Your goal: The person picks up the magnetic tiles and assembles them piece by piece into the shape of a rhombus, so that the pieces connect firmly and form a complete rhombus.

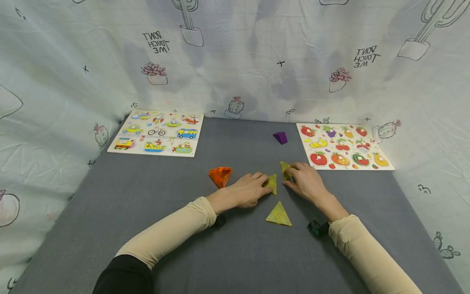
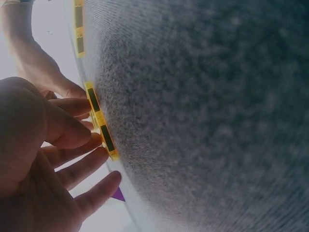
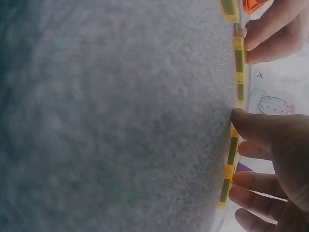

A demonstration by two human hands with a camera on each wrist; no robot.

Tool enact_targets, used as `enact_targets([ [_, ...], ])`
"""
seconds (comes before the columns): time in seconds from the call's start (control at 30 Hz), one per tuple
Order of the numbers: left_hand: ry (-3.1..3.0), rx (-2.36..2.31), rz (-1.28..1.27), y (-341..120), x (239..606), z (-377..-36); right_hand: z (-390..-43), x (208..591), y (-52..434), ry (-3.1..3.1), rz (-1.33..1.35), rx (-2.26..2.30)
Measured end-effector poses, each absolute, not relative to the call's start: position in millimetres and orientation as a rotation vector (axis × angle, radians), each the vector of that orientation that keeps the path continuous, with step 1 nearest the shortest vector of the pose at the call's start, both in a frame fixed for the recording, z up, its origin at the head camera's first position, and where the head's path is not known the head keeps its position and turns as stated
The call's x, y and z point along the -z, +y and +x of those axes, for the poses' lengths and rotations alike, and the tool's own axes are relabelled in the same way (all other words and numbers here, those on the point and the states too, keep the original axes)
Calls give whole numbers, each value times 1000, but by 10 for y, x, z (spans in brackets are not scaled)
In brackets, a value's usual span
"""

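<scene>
Two yellow triangular magnetic tiles lie on the grey cloth with a narrow gap between them. My left hand (image 1: 247, 190) holds the left tile (image 1: 273, 183) by its edges, fingers and thumb bent around it; dark strips show along this tile's edge (image 2: 108, 137) in the left wrist view. On the other side of the gap, my right hand (image 1: 307, 183) grips the right tile (image 1: 284, 167) between thumb and fingers, partly covering it. A third yellow triangular tile (image 1: 279, 215) lies flat nearer to me, touched by neither hand.
An orange folded tile shape (image 1: 221, 175) stands beside my left wrist. Further back is a small purple piece (image 1: 280, 137). A vehicle puzzle board (image 1: 154, 152) lies at back left, a fruit puzzle board (image 1: 345, 126) at back right. A patterned curtain (image 1: 249, 61) hangs behind the table.
</scene>
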State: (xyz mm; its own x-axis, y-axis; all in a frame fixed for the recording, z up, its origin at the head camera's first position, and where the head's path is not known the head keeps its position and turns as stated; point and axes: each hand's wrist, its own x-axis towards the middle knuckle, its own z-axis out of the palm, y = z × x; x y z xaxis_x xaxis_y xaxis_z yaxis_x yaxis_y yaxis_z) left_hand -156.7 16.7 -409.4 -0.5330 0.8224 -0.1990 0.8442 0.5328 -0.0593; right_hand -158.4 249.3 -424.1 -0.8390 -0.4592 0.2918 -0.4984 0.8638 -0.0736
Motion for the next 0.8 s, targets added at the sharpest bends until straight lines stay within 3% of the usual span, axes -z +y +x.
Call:
enact_targets([
  [0.8,2617,133,1408,63,4064,-1534,-1599,4092,2447,-2958,574,-377],
])
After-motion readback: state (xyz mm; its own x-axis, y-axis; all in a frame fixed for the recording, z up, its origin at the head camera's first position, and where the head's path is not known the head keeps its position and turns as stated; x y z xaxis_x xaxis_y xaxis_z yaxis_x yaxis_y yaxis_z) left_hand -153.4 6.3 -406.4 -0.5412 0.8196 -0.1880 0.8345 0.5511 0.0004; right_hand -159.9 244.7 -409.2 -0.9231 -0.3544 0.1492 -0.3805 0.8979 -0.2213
